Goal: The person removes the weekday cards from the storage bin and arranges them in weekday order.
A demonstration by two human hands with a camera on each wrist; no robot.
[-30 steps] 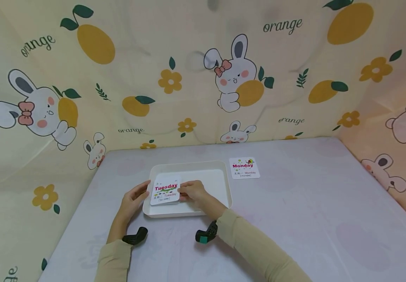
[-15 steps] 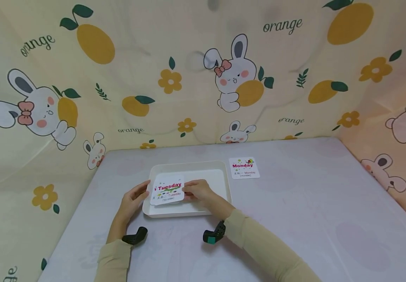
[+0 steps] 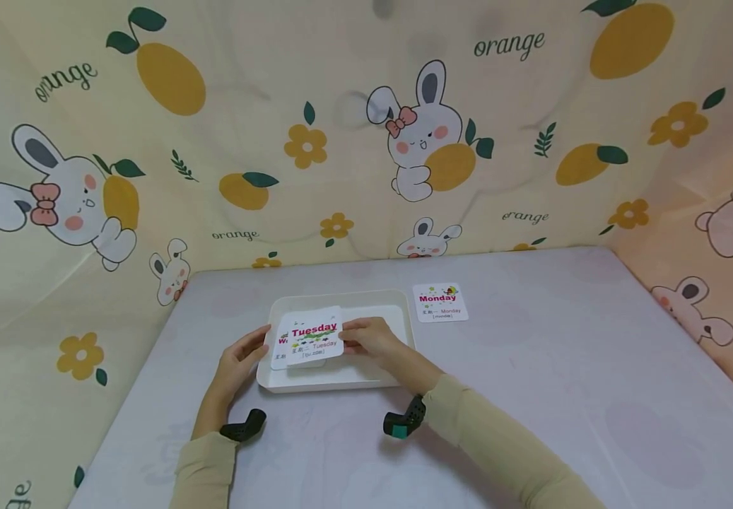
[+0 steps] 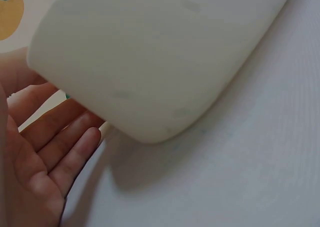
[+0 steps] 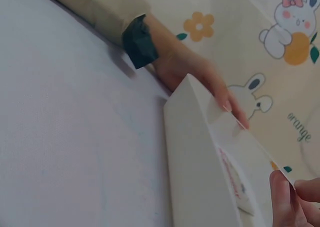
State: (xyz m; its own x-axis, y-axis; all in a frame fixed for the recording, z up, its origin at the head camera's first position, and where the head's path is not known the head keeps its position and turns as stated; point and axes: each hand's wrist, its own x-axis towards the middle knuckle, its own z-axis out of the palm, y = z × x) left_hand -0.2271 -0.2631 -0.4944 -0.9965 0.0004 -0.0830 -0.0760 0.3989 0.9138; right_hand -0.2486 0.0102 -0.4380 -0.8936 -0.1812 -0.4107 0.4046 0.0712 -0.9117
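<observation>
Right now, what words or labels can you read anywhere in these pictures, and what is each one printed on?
"Tuesday", red, on the card pinched by the right hand over the white tray.
"W", only the first letter showing, on the card beneath, beside the left hand.
"Monday" on the card lying on the table.
"orange", several times, on the backdrop.
The small print under each day name is too small to read.
</observation>
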